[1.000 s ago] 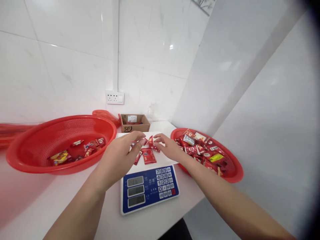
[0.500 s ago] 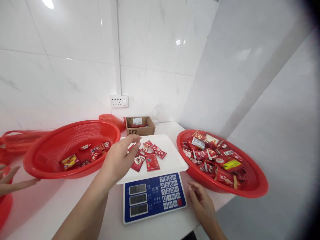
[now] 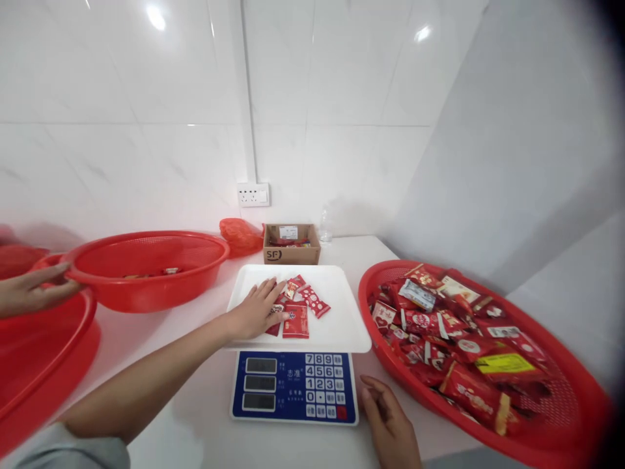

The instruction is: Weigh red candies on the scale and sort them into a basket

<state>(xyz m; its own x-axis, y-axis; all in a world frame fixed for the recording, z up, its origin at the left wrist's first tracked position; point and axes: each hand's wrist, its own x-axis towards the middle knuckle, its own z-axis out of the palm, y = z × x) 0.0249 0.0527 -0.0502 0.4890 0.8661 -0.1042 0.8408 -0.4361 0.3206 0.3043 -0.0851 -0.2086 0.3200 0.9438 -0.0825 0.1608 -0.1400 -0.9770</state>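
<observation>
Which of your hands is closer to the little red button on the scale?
Right. My right hand is just beside the scale, to the right of the red button. My left hand is farther away, up at the packets on the white tray.

My left hand (image 3: pixel 256 314) covers part of the packets (image 3: pixel 274 329) beneath it, and I can't tell how many. The scale displays (image 3: pixel 260 383) are too dim for me to read. The upper-left basket (image 3: pixel 156 286) hides most of its contents behind its wall. The left edge cuts off another person's hand (image 3: pixel 41 291) and the lower-left basket (image 3: pixel 43 345); the bottom edge crops my right wrist (image 3: pixel 403 459).
</observation>
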